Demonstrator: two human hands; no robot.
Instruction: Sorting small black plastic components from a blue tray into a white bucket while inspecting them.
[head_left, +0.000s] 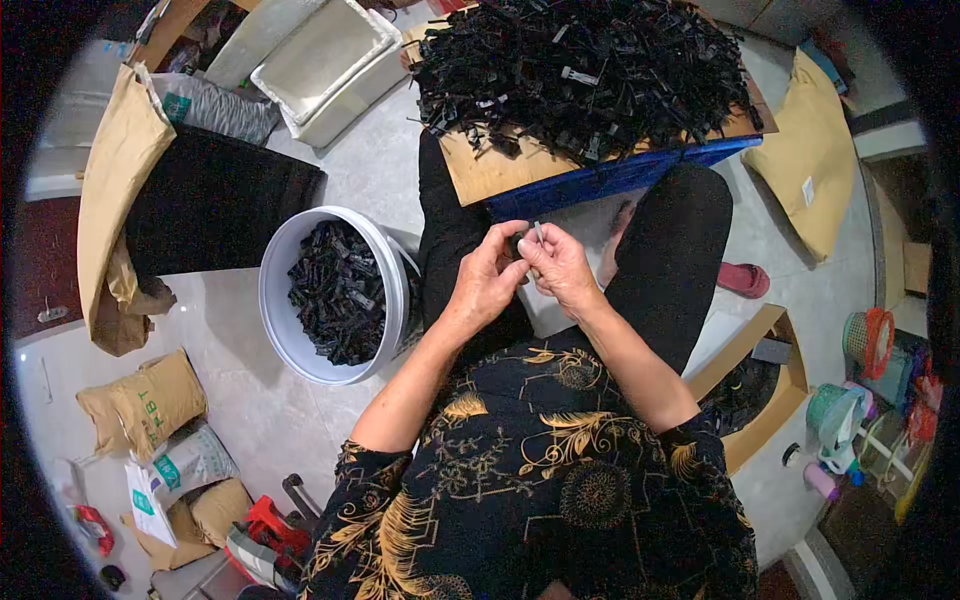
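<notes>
Patterned black-and-gold sleeves lead down to two hands meeting over the lap: the left hand [487,275] and right hand [560,265] pinch together around a small black plastic part [520,247], with a thin pale pin [538,233] standing up between the fingertips of the right. Both grips are closed on that piece, fingers pressed tight. Ahead, a heap of black plastic parts [590,65] covers a board worktop [490,170] laid over a blue crate [600,180], and a white bucket [275,270] to the left holds more of the dark pieces. As I judge it, the part is tiny and held only by fingertips, so a slip could drop it into the lap or onto the floor. The heap also reaches the board's edge, where a nudge from a knee could spill pieces.
</notes>
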